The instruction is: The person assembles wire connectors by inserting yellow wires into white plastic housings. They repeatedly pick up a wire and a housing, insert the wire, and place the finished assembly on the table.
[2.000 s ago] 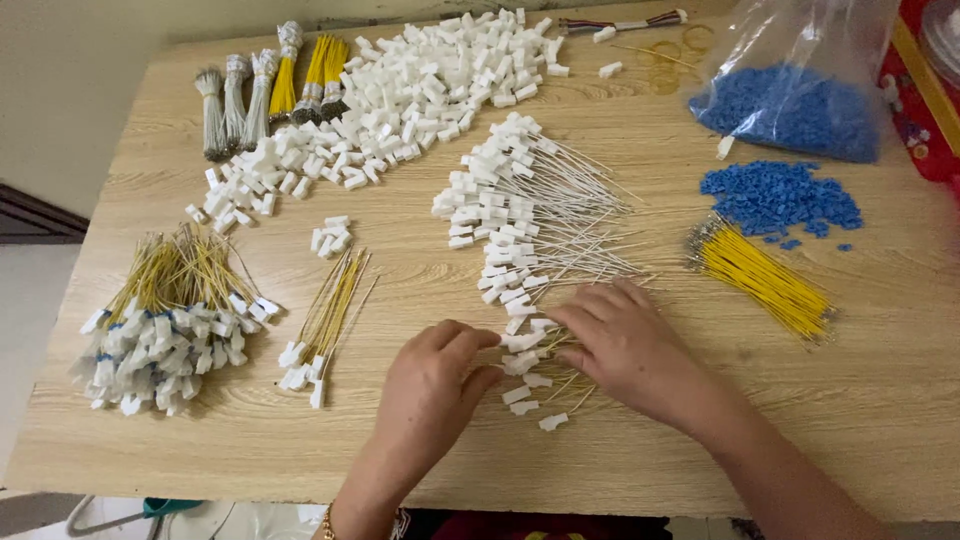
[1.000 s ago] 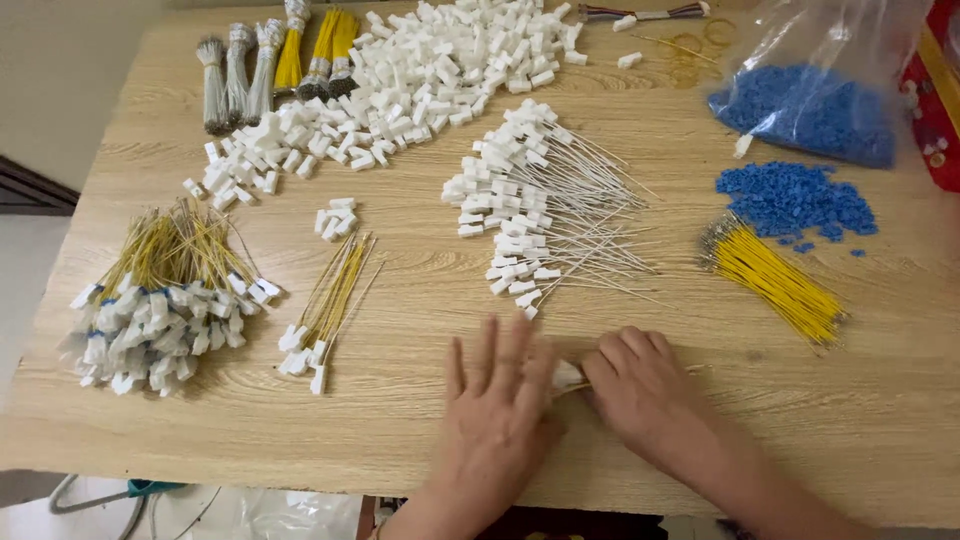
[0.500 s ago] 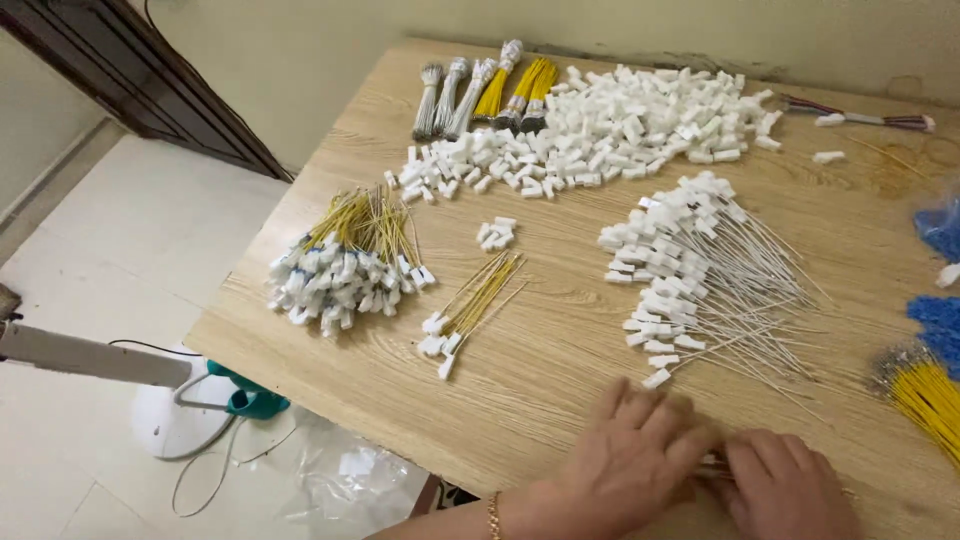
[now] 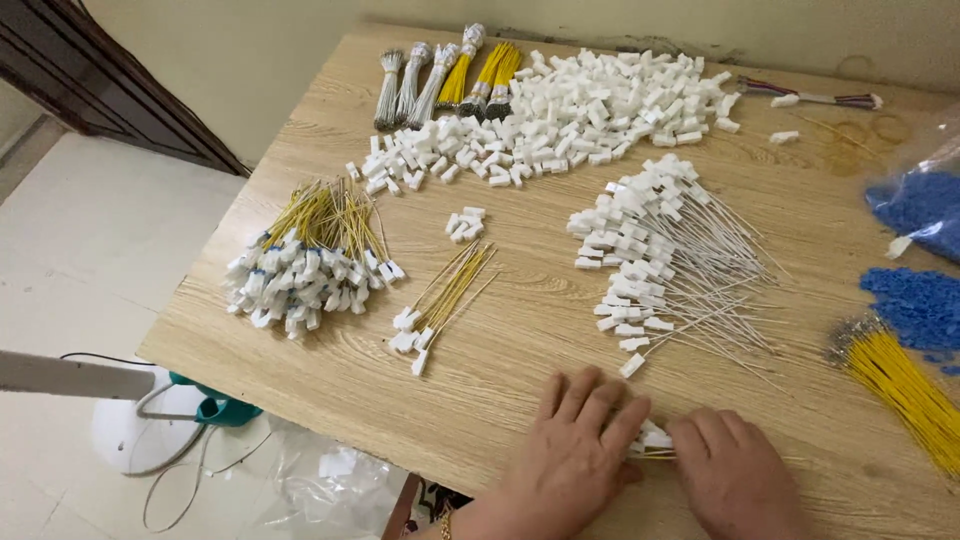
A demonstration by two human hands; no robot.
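Observation:
My left hand (image 4: 575, 450) lies flat with fingers spread on the wooden table (image 4: 520, 330) near its front edge. My right hand (image 4: 735, 475) rests beside it. Between them sits a small bunch of white connectors on thin wires (image 4: 652, 440), pressed and pinched by the fingertips of both hands. Just above lies a large fan of white connectors with white wires (image 4: 665, 265). A short row of yellow-wired connectors (image 4: 440, 305) lies to the left of my left hand.
A heap of yellow-wired connectors (image 4: 305, 255) sits at the left edge. Loose white housings (image 4: 560, 115) and tied wire bundles (image 4: 445, 75) lie at the back. Blue beads (image 4: 925, 300) and yellow wires (image 4: 905, 390) are on the right. A white fan base (image 4: 140, 430) stands on the floor.
The view has swung left, showing the floor. Both hands have slid toward the front edge, gathering a small bunch of connectors out of the white-wire pile.

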